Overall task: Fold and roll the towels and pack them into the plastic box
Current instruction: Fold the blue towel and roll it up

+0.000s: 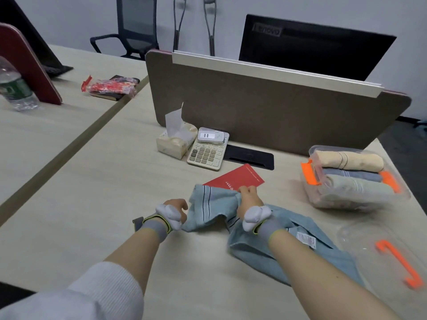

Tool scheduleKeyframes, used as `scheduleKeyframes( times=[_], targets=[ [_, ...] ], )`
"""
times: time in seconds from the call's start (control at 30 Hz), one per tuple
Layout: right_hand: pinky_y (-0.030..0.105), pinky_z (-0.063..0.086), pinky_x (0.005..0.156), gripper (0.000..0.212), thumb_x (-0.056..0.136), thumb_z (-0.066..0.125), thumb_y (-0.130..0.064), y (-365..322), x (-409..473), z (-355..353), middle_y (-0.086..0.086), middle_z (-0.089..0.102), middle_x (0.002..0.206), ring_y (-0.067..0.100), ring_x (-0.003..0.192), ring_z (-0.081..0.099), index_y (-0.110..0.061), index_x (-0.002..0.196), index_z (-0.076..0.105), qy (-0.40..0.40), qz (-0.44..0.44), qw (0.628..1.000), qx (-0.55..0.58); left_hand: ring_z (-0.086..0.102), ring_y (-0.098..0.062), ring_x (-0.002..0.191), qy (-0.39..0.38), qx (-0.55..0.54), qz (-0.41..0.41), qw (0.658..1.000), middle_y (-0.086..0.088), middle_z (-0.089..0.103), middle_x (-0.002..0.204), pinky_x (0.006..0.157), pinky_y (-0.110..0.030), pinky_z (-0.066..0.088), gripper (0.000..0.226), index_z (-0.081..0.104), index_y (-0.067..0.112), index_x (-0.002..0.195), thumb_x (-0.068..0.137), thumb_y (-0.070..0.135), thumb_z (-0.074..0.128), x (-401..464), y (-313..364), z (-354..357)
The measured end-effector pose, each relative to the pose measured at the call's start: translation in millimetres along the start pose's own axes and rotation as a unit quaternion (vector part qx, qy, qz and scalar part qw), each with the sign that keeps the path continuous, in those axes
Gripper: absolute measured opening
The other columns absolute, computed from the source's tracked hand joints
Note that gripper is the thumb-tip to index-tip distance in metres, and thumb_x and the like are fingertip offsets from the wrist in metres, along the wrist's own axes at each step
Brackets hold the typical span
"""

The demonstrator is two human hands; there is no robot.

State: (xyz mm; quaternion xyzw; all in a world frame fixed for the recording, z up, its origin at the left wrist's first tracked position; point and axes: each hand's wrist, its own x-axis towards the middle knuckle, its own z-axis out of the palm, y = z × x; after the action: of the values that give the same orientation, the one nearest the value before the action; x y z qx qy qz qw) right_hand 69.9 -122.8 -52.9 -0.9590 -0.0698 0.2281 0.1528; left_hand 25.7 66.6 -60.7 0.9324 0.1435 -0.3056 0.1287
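Three rolled towels point(351, 172) already in plastic box point(360, 202); lid point(379, 252) off, near box. Left of box, blue towel point(212, 209) unfolded — left hand point(176, 210), right hand point(249, 199) each pinching its edge.

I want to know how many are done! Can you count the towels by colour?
Rolled cream towel in the clear plastic box: 1
Rolled grey-blue towel in the box: 1
Rolled pale green towel in the box: 1
Loose light blue towel on the table: 1
Total: 4

Towel point(208, 209): soft matt terry cloth. Box point(355, 199): clear glossy plastic. Desk point(92, 204): matt wood-grain laminate. Booklet point(238, 179): matt paper.
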Motion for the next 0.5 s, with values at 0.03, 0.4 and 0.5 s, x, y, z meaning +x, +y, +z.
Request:
scheduleKeyframes(
  times=[0.03,0.4,0.5],
  targets=[
    [0.031,0.041,0.094,0.048,0.088,0.044,0.003,-1,0,4,0.012,0.030,0.140,0.029,0.115,0.052,-0.006,0.134,0.039,-0.010,-0.005,1.000,-0.004,0.036,-0.015,0.138,-0.015,0.006,0.000,1.000,0.004,0.037,0.149,0.110,-0.022,0.028,0.048,0.035,0.022,0.142,0.095,0.018,0.043,1,0,5],
    [0.036,0.028,0.108,0.052,0.086,0.055,-0.020,-37,5,38,0.004,0.045,0.140,0.025,0.132,0.036,-0.018,0.136,0.042,-0.049,-0.123,0.985,-0.115,0.055,-0.025,0.112,0.001,-0.056,-0.021,0.998,-0.009,0.054,0.123,0.079,-0.025,0.041,0.035,0.049,0.011,0.120,0.088,0.022,0.055,38,-8,44],
    [0.035,0.035,0.097,0.028,0.090,0.048,-0.014,-40,15,39,0.005,0.056,0.128,0.026,0.124,0.045,-0.016,0.116,0.056,-0.040,-0.097,0.983,-0.151,0.048,-0.019,0.089,0.000,-0.073,-0.035,0.997,-0.002,0.049,0.100,0.073,-0.022,0.035,0.025,0.040,0.018,0.100,0.085,0.023,0.059,42,-14,53]
  ],
)
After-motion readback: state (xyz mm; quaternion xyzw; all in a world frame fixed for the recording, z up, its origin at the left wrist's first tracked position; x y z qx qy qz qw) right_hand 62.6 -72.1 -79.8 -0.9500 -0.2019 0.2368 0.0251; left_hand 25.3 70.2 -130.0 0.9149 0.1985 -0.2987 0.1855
